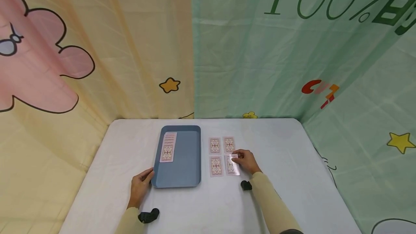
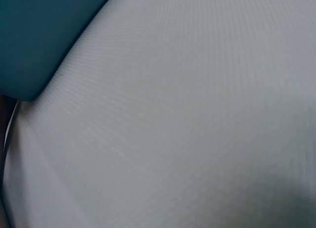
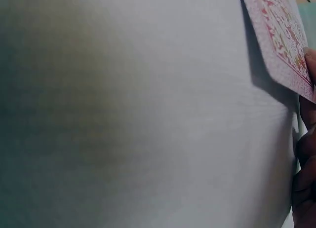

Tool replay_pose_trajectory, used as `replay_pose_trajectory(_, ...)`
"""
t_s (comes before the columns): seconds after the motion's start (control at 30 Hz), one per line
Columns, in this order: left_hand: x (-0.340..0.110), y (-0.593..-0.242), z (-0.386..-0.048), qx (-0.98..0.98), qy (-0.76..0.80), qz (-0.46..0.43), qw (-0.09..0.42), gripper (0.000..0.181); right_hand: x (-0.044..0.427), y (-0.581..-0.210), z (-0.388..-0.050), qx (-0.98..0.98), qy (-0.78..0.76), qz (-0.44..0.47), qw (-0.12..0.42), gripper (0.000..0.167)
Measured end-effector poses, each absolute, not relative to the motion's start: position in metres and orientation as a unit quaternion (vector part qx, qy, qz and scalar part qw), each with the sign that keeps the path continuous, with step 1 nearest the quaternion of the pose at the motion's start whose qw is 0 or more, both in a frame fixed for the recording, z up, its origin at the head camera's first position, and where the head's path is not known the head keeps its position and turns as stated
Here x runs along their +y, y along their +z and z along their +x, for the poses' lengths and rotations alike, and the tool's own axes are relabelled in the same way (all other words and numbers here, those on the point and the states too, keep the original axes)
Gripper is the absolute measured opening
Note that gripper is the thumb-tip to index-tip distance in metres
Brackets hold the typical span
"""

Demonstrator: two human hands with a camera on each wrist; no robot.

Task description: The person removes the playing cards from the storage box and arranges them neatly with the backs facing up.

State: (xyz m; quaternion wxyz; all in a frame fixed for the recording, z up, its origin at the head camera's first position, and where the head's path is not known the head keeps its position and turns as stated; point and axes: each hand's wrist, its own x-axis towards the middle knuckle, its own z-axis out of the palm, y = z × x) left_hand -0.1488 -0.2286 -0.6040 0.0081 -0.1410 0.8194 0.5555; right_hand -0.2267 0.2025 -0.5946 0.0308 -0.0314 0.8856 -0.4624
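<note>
My right hand (image 1: 247,161) pinches a playing card (image 1: 231,167) by its right side, thumb on the patterned back. In the right wrist view that card (image 3: 281,35) is tilted up, its edge casting a shadow on the cloth. Three more cards lie face down about it: one far left (image 1: 215,146), one far right (image 1: 229,145) and one near left (image 1: 216,166). My left hand (image 1: 140,187) holds the near left edge of a blue-grey tray (image 1: 185,181) between thumb and fingers. An overlapping column of face-down cards (image 1: 167,152) lies along the tray's left side.
A white cloth covers the table (image 1: 191,212). Yellow and green printed curtains (image 1: 227,64) hang behind the table and along both sides. A black wrist device (image 1: 148,216) sits at the left wrist and another black device (image 1: 246,185) at the right.
</note>
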Motion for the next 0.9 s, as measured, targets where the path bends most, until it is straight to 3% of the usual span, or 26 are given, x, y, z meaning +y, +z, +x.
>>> replay_pose_trajectory(0.57,-0.230,-0.607,-0.152,0.817,0.558,-0.145,-0.007,0.034,0.201,-0.601,-0.226,0.897,-0.442,-0.010,0.004,0.026)
replay_pose_trajectory(0.9,-0.230,-0.607,-0.150,0.813,0.563,-0.145,-0.002,0.036,0.189,-0.587,-0.226,0.885,-0.466,0.011,0.001,0.022)
